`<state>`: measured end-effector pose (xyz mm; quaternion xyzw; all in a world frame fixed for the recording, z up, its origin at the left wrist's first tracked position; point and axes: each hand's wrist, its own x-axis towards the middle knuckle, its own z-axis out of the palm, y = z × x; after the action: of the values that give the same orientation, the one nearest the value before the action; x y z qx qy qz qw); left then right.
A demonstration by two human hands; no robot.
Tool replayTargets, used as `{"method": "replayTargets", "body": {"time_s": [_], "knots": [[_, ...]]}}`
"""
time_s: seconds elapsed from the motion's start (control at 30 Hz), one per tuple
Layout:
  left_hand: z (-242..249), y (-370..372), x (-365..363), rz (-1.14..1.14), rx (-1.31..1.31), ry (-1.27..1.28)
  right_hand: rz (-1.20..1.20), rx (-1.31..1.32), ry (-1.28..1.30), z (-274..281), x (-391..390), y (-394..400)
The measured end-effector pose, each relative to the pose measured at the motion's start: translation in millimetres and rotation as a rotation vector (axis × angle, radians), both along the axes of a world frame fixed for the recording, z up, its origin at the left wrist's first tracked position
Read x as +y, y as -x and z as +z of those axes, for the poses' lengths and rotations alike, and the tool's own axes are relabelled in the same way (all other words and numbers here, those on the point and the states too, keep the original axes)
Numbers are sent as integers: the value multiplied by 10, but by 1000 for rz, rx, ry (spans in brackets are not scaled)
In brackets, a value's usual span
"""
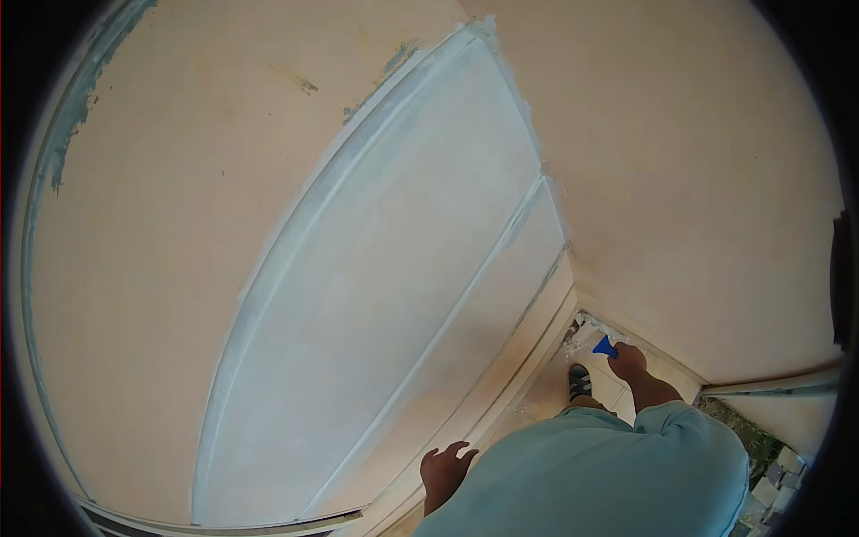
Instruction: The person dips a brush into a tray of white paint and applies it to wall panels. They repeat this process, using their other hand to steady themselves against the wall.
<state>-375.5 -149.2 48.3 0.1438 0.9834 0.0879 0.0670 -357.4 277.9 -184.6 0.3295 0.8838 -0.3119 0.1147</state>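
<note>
My right hand is closed round a blue scraper, whose wide blade points left, above the tiled floor near the corner. Low in the view, my left hand holds nothing, its fingers apart and curved, close to the bottom of the wall. Beside it rises the wall, with pale, whitish bands along its raised lines and a lighter coated area between them.
White debris lies on the floor in the corner by the skirting. A sandalled foot stands below. Another wall rises at the right. Grass and paving stones show at the lower right.
</note>
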Motion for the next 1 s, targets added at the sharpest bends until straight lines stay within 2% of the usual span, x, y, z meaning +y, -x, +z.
{"method": "replayTargets", "body": {"time_s": [0.1,0.13,0.17,0.3,0.33,0.37,0.43,0.5,0.53,0.6,0.63,0.67,0.77,0.83,0.87,0.93,0.97,1.0], "knots": [[-119,-406,-122,121,131,-107,60,88,9,12,-155,-15],[-203,-674,-296,226,119,-170,102,109,-17,91,-316,-74],[-199,-841,-355,209,206,-187,122,137,-5,153,-527,-29],[-381,-1426,-756,386,135,-227,94,177,269,483,-1231,-56],[-584,-1600,-916,368,233,-184,170,286,215,239,-1383,-60],[-674,-1793,-1048,449,65,-178,244,281,199,364,-1569,-114],[-971,-2231,-1366,388,-163,13,348,235,253,613,-1835,-193],[-1204,-2690,-1612,417,-201,-89,442,228,346,723,-2046,-313],[-1311,-2843,-1678,438,-221,-157,448,222,334,778,-2104,-352],[-1327,-2973,-1556,520,-223,-181,638,287,265,896,-2068,-347],[-1340,-3077,-1483,599,-212,-207,645,276,266,932,-2060,-345],[-1182,-3093,-1369,550,-182,-170,619,257,325,957,-2043,-336],[-1193,-3110,-1207,562,-148,-206,598,250,429,973,-2024,-347],[-1146,-3076,-1092,613,-44,-275,465,180,641,1003,-2093,-340],[-1125,-3051,-1047,642,-11,-286,490,180,650,1038,-2119,-354],[-1017,-2975,-878,703,117,-367,314,55,799,1080,-2103,-402],[-980,-2927,-785,711,132,-350,327,59,817,1094,-2053,-408],[-946,-2857,-689,728,30,-361,311,31,838,1100,-1970,-420]]}}
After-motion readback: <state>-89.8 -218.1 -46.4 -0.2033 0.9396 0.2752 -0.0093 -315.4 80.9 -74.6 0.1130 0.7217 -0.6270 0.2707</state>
